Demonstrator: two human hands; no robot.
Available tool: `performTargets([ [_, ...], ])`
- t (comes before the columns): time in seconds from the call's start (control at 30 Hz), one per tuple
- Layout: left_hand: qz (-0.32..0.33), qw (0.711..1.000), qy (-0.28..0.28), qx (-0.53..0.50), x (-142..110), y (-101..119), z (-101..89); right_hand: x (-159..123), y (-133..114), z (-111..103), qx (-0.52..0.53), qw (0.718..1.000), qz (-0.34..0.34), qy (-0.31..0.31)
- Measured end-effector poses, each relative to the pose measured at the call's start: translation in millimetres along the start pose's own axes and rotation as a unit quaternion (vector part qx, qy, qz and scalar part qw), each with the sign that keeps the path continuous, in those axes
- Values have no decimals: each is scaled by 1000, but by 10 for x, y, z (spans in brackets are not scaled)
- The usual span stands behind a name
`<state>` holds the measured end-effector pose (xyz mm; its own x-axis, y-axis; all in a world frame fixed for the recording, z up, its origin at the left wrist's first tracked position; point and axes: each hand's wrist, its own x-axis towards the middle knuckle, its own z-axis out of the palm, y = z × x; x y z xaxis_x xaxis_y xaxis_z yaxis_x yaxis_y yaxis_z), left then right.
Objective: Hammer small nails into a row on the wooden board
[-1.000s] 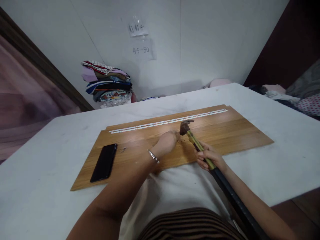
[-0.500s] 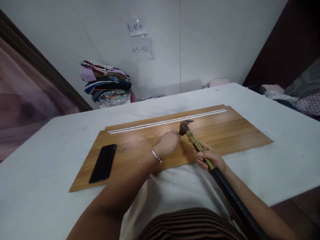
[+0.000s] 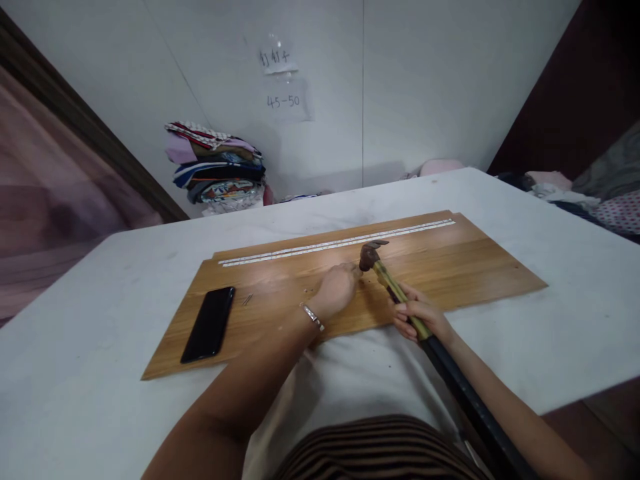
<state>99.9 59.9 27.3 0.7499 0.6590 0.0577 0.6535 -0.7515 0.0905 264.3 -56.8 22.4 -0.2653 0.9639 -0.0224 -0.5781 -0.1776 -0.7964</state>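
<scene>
My right hand (image 3: 415, 313) is wrapped round the yellow-and-black handle of a claw hammer (image 3: 371, 257). The hammer's rusty head sits just right of my left fingertips, low over the wooden board (image 3: 440, 267). My left hand (image 3: 340, 287) is closed in a pinch at the board's surface; what its fingers hold is hidden behind them and the hammer head. A few loose nails (image 3: 247, 299) lie on the board to the left. Small dark marks show in the wood near my left hand.
A black phone (image 3: 209, 325) lies on the board's left end. Two white marked strips (image 3: 330, 244) run along its far side. The board rests on a white table (image 3: 565, 320). Folded clothes (image 3: 220, 167) are stacked by the wall, below paper notes (image 3: 284, 100).
The view has shifted slightly, moving the whole scene a little to the right. Both hands and the hammer keep nearly the same places over the board.
</scene>
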Motion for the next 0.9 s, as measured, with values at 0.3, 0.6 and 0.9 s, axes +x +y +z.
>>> performTargets([
  [0.3, -45, 994, 95, -19, -429, -32, -85, -27, 18, 6, -4, 1000, 8, 0],
  [0.6, -44, 996, 50, -53, -783, 88, 268, -29, 54, 29, -5, 999, 31, -16],
  [0.9, -63, 993, 51, -89, -763, 82, 244, -12, 102, 20, -14, 999, 37, -19],
])
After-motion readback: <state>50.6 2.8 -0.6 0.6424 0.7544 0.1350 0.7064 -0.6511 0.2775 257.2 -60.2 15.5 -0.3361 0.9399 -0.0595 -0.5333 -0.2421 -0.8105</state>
